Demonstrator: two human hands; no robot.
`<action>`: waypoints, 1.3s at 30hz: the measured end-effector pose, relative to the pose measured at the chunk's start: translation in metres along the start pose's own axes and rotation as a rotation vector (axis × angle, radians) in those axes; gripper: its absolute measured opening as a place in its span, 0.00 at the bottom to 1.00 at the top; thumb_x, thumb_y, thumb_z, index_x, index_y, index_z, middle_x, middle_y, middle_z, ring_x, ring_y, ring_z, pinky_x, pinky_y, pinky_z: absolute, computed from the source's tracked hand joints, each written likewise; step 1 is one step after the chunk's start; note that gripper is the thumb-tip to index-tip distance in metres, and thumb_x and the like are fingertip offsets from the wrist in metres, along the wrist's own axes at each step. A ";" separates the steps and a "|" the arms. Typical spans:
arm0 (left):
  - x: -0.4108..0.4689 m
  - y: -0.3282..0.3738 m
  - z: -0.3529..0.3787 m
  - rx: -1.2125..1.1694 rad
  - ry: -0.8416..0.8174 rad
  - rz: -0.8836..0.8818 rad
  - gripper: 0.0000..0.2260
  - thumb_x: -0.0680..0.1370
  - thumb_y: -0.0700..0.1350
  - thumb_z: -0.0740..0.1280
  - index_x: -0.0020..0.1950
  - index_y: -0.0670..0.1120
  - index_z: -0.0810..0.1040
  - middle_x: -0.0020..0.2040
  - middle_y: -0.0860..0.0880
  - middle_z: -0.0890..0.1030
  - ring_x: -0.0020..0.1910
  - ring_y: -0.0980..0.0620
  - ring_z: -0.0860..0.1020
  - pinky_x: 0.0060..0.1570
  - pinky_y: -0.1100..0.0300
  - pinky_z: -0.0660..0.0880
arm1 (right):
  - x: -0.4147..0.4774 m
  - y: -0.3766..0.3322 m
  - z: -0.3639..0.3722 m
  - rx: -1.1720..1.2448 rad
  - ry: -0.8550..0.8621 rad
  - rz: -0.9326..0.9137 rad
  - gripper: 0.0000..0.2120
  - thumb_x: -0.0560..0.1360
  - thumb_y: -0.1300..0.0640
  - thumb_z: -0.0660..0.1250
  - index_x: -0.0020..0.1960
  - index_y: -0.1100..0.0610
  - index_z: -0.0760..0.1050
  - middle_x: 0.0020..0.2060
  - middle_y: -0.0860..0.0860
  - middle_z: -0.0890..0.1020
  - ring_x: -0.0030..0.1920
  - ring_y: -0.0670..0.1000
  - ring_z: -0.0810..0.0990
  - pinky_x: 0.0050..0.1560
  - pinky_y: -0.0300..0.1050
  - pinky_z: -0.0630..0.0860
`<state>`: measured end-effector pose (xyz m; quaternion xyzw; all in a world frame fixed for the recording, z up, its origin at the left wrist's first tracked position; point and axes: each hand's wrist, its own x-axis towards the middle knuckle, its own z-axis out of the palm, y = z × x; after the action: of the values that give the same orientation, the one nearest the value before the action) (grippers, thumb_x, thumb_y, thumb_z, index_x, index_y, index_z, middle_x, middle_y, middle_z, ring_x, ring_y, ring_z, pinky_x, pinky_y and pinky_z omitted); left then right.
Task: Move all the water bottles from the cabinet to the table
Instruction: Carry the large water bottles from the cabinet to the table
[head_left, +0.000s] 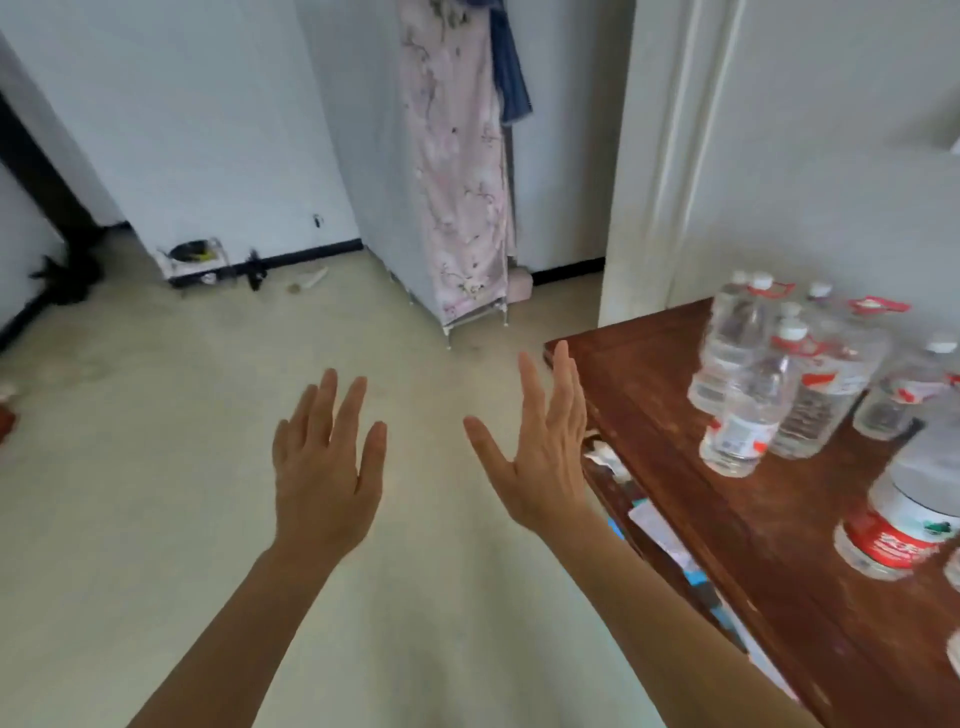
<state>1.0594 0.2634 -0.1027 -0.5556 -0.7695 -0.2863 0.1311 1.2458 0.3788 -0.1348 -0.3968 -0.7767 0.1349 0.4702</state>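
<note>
Several clear water bottles (748, 405) with white caps and red labels stand grouped on the brown wooden table (675, 415) at the right. A bigger bottle with a red and white label (904, 514) stands nearer the right edge. My left hand (324, 467) is held out over the floor, fingers straight and spread, holding nothing. My right hand (545, 447) is also flat and empty, just left of the table's corner. No cabinet with bottles is in view.
A fabric wardrobe with a pink flowered cover (457, 171) stands ahead against the white wall. A small rack (195, 260) and bits of clutter lie along the far baseboard. Papers (660, 525) stick out beneath the table's edge. Pale floor (208, 415) stretches ahead.
</note>
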 end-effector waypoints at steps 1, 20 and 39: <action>0.002 -0.044 -0.025 0.036 0.024 -0.041 0.25 0.84 0.57 0.51 0.79 0.49 0.64 0.80 0.44 0.61 0.79 0.39 0.60 0.72 0.35 0.62 | 0.011 -0.035 0.042 0.038 -0.033 -0.044 0.38 0.80 0.35 0.60 0.83 0.50 0.51 0.82 0.57 0.46 0.82 0.59 0.46 0.78 0.66 0.52; 0.022 -0.448 -0.169 0.413 0.259 -0.570 0.26 0.84 0.59 0.51 0.80 0.50 0.61 0.82 0.45 0.58 0.80 0.41 0.56 0.75 0.36 0.57 | 0.084 -0.341 0.462 0.365 -0.407 -0.514 0.37 0.80 0.34 0.59 0.83 0.50 0.54 0.83 0.57 0.47 0.82 0.59 0.47 0.79 0.64 0.50; 0.209 -0.766 -0.201 0.621 0.323 -0.922 0.29 0.82 0.64 0.48 0.82 0.55 0.53 0.83 0.45 0.50 0.81 0.41 0.47 0.76 0.33 0.49 | 0.281 -0.527 0.830 0.468 -0.553 -0.894 0.34 0.82 0.34 0.56 0.83 0.45 0.54 0.83 0.57 0.46 0.82 0.62 0.46 0.79 0.64 0.45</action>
<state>0.2509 0.1410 -0.0592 -0.0476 -0.9503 -0.1558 0.2653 0.2247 0.3808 -0.0851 0.1345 -0.9125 0.1900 0.3364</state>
